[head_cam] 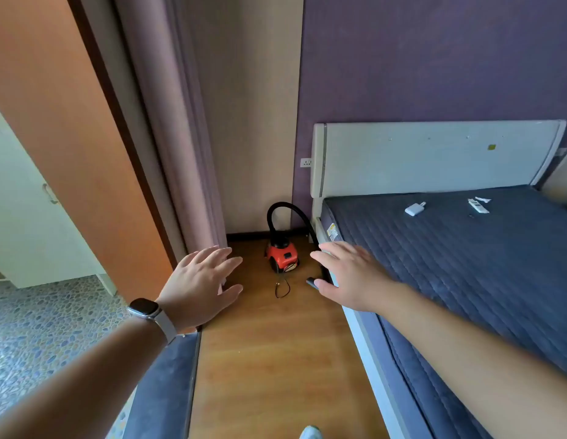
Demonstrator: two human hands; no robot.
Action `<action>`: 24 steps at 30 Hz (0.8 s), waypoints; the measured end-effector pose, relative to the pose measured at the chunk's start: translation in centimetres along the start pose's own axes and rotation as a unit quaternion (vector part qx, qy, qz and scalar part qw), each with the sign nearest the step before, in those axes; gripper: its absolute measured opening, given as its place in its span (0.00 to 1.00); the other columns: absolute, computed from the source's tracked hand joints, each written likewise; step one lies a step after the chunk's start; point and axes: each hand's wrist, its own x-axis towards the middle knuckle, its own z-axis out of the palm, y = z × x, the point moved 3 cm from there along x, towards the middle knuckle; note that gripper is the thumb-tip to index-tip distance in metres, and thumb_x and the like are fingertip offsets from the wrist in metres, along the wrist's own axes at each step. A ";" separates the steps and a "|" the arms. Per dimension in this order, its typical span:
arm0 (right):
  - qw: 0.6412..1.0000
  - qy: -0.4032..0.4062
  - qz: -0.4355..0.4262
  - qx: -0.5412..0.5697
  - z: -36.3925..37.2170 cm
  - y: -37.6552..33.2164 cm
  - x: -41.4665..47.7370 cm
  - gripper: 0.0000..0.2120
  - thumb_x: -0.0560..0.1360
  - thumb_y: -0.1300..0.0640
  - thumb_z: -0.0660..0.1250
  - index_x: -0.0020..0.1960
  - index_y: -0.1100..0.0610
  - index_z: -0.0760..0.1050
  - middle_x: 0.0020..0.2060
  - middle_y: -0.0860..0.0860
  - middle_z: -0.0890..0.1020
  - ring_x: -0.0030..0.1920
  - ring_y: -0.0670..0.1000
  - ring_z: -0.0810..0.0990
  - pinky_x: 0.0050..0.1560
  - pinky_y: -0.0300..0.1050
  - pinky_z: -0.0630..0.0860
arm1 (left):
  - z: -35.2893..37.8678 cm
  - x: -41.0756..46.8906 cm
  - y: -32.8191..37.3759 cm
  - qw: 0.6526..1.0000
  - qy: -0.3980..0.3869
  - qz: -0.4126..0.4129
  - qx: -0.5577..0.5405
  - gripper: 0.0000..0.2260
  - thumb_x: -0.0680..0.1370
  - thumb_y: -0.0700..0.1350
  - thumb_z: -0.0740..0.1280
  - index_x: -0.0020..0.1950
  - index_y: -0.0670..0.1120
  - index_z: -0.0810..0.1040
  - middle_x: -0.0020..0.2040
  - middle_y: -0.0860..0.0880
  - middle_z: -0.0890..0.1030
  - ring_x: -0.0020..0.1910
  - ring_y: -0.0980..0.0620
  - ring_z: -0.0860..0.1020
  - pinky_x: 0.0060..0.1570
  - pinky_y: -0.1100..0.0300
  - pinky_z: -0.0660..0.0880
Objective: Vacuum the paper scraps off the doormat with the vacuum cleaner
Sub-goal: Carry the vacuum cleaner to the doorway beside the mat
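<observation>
A small red and black vacuum cleaner (282, 256) stands on the wooden floor in the far corner, between the curtain and the bed. Its black hose (288, 207) arcs up and comes down beside the bed frame, with the black nozzle end (311, 282) lying on the floor. A thin black cord (282, 291) lies loose in front of it. My left hand (199, 283) and my right hand (348, 274) are stretched forward, fingers spread, holding nothing, well short of the vacuum. A blue mat (163, 388) lies at the lower left by the doorway; no paper scraps are plain on it.
A bed with a blue quilted mattress (466, 264) and white headboard (434, 156) fills the right. Small white items (415, 209) lie on it. An orange door (69, 137) and mauve curtain (180, 137) stand left. A wall socket (306, 162) is beside the headboard. Pebble-pattern floor (38, 327) lies beyond the doorway.
</observation>
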 end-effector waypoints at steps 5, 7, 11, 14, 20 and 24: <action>1.000 -0.006 0.012 0.028 1.8 5.3 7.0 0.26 0.81 0.42 0.56 0.76 0.49 0.63 0.74 0.47 0.65 0.74 0.50 0.60 0.72 0.48 0.58 | 1.5 7.6 -1.6 0.999 0.001 -0.037 -0.002 0.35 0.74 0.69 0.39 0.77 0.58 0.64 0.77 0.54 0.65 0.78 0.50 0.60 0.74 0.50 0.58; 0.999 -0.007 0.009 0.038 2.4 7.5 9.8 0.25 0.81 0.42 0.56 0.76 0.49 0.63 0.74 0.47 0.65 0.74 0.50 0.60 0.72 0.49 0.58 | 1.8 11.1 -1.9 0.999 -0.004 -0.041 -0.006 0.36 0.73 0.69 0.39 0.77 0.58 0.63 0.78 0.54 0.64 0.78 0.51 0.58 0.74 0.50 0.58; 0.999 -0.014 0.004 0.044 3.2 12.2 15.1 0.25 0.81 0.43 0.56 0.76 0.50 0.63 0.75 0.47 0.64 0.75 0.50 0.60 0.72 0.48 0.58 | 2.2 17.9 -1.9 0.999 -0.022 -0.033 -0.023 0.38 0.72 0.70 0.39 0.78 0.58 0.61 0.79 0.53 0.62 0.78 0.52 0.57 0.74 0.51 0.58; 0.999 -0.018 0.008 0.044 3.8 14.8 18.8 0.26 0.81 0.43 0.56 0.77 0.50 0.62 0.75 0.47 0.63 0.75 0.50 0.59 0.72 0.47 0.58 | 2.7 22.1 -2.0 0.999 -0.021 -0.016 -0.029 0.37 0.72 0.69 0.39 0.78 0.58 0.60 0.79 0.54 0.61 0.78 0.53 0.56 0.74 0.53 0.57; 0.998 -0.050 0.007 0.043 6.1 17.8 26.6 0.24 0.81 0.46 0.56 0.76 0.50 0.63 0.73 0.47 0.66 0.74 0.50 0.61 0.71 0.47 0.59 | 5.3 30.1 -5.6 0.998 -0.045 -0.010 -0.031 0.36 0.72 0.69 0.39 0.78 0.60 0.59 0.79 0.55 0.60 0.78 0.53 0.56 0.74 0.54 0.58; 0.997 -0.059 0.026 0.035 8.4 19.9 32.8 0.25 0.81 0.45 0.57 0.76 0.50 0.63 0.73 0.48 0.66 0.73 0.51 0.63 0.71 0.47 0.60 | 8.4 36.6 -9.4 0.997 -0.060 -0.003 -0.040 0.34 0.75 0.70 0.41 0.78 0.60 0.58 0.79 0.55 0.59 0.78 0.54 0.56 0.74 0.54 0.57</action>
